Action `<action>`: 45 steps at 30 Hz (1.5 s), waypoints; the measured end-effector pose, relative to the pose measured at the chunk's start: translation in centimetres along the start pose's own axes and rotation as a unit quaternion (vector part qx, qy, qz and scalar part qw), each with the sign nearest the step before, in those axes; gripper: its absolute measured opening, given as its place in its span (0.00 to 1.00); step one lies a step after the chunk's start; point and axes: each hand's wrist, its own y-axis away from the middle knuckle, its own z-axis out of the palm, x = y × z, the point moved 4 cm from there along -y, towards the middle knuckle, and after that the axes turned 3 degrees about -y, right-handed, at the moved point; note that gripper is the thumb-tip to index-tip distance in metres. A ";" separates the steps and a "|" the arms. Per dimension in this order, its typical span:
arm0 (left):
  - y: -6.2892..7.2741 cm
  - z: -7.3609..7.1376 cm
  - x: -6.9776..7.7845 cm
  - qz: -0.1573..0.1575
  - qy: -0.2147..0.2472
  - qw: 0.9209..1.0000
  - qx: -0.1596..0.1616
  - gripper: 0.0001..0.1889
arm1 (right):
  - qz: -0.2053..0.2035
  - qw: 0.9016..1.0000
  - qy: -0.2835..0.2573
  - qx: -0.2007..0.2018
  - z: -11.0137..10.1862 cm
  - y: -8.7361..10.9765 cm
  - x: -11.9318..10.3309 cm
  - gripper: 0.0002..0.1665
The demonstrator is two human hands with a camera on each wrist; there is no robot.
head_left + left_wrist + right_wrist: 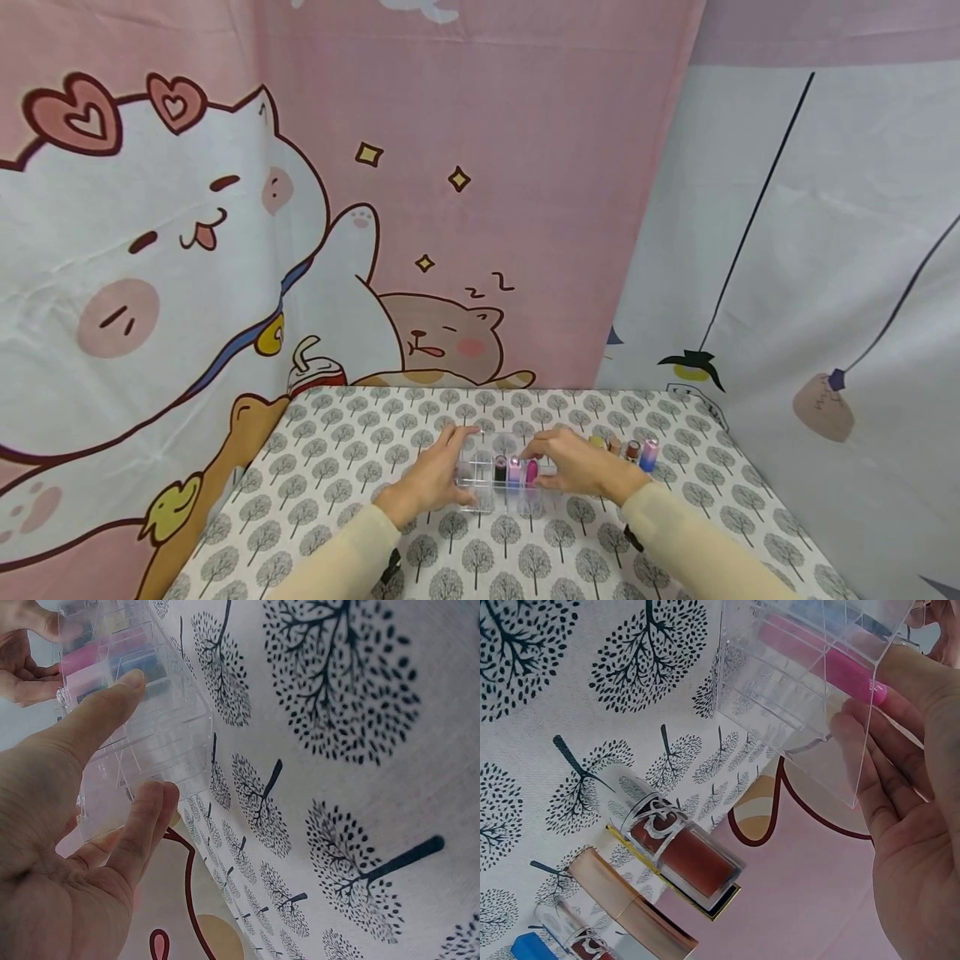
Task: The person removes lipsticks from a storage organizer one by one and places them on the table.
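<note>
A clear plastic organizer with divided compartments sits on the patterned cloth between both hands. My left hand holds its left end, thumb near the front and fingers toward the back. At the opposite end, my right hand grips the organizer, fingers behind its side wall in the right wrist view. Inside stand a dark tube, a pink-and-blue tube and a magenta lipstick tube. That magenta tube is close to the right fingers. Several compartments on the left hold nothing.
Right of the organizer stands a row of lip products: a pink-and-blue tube, a reddish-brown lip gloss, a gold tube and a yellowish one. The tree-print cloth covers the table; a cartoon curtain hangs behind.
</note>
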 end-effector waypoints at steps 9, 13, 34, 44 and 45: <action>-0.1 -0.1 0.0 -0.002 0.002 1.000 0.001 0.65 | -0.025 0.999 -0.027 -0.006 0.1 -0.5 0.1 0.16; 0.0 0.0 0.0 -0.004 0.002 1.000 0.001 0.66 | -0.030 0.998 -0.051 -0.013 0.2 -0.7 0.3 0.12; 0.1 -0.3 0.2 -0.012 0.006 1.000 -0.004 0.67 | -0.018 0.995 -0.093 -0.032 -1.0 -0.8 0.0 0.11; 0.1 -0.2 0.3 -0.010 0.008 1.000 -0.005 0.67 | -0.025 0.994 -0.108 -0.015 -2.1 -0.7 -0.5 0.10; 0.1 -0.2 0.3 -0.010 0.006 1.000 -0.004 0.66 | -0.023 0.994 -0.109 -0.014 -2.2 -0.6 -0.5 0.10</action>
